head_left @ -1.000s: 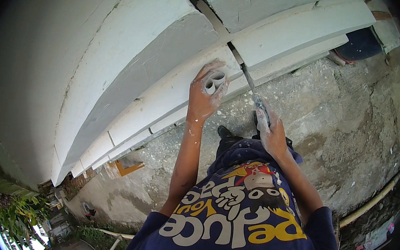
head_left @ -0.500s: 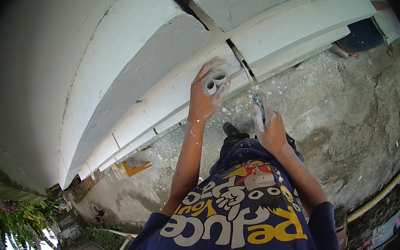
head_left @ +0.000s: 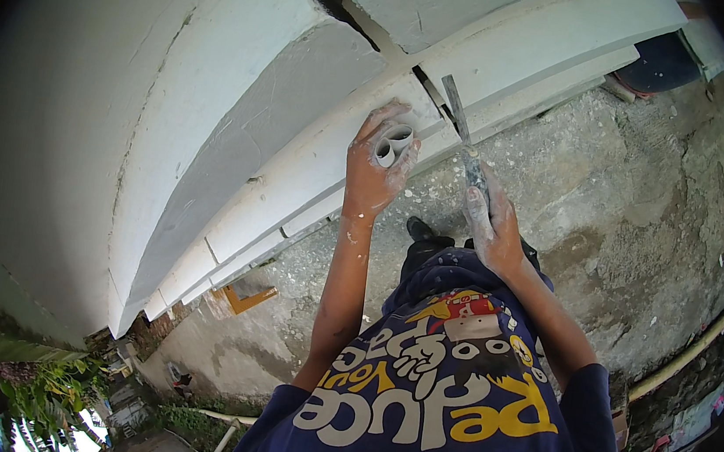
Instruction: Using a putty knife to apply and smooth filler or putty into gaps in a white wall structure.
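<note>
Head view: your right hand (head_left: 492,231) fingers grip the thin grey metal scraper (head_left: 465,131), blade pointing up-left into the dark joint (head_left: 433,92) just right of your left hand (head_left: 377,170), clasped on a white curled strip (head_left: 391,141)

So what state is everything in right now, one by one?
Left hand: dusted white, gripping a rolled-up strip against the moulding.
Right hand: closed on a scraper, blade tip in the joint.
Joint: open gap, partly unfilled.
Wall: plastered white, grey patch unpainted.

Dark blue short-sleeved T-shirt (head_left: 448,412) with cream and yellow print, plaster-dusted bare hands.
</note>
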A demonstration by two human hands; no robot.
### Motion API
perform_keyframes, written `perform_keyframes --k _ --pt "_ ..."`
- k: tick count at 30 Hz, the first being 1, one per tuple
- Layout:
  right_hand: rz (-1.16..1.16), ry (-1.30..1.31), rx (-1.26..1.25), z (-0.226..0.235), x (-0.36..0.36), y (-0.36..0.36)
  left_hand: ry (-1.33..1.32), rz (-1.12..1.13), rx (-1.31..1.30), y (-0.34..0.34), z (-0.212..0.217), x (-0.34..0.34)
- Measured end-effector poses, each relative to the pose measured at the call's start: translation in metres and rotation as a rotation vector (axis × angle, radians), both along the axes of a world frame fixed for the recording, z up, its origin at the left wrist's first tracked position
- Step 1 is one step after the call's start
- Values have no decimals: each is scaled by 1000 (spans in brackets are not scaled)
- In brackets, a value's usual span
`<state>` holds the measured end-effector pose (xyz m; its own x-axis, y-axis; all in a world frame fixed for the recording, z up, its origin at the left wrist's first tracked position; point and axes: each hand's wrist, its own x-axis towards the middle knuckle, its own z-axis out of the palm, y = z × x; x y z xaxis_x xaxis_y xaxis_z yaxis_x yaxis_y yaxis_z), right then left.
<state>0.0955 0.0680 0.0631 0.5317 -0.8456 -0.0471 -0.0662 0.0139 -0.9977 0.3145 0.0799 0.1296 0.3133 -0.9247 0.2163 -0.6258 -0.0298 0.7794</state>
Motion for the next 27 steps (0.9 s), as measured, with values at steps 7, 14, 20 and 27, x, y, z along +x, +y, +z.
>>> perform_keyframes --k 7,14,20,27 --pt "20 85 -132 11 5 -2 -14 -13 -10 3 -3 3" --pt "-25 115 -208 3 3 -3 35 16 -4 0 -2 -1" --pt "-35 134 -239 4 6 -3 -4 16 0 0 -2 -1" --pt "37 176 -16 20 2 -6 -9 11 -1 0 -2 -1"
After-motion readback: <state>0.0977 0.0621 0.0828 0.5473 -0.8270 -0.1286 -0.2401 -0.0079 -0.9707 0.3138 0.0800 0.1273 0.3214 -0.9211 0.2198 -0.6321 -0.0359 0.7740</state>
